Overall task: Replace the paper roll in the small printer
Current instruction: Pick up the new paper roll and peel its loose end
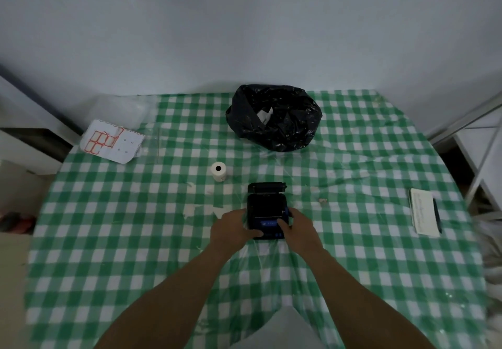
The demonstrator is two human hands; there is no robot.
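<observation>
Near the front edge of the tabletop (108,240), at its middle, both sets of fingers are clamping the printer (266,214): the left hand (233,229) is gripping its left side, the right hand (298,226) its right, probably steadying it while the lid (266,187) is standing open. Behind, toward the left, the paper roll (219,171) is waiting upright, near the black bag (274,116) at the back edge.

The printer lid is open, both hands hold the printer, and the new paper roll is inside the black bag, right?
Not quite. The head view shows the paper roll standing on the tablecloth, apart from the black bag. The printer lid is open, held by the left hand and right hand.
</observation>
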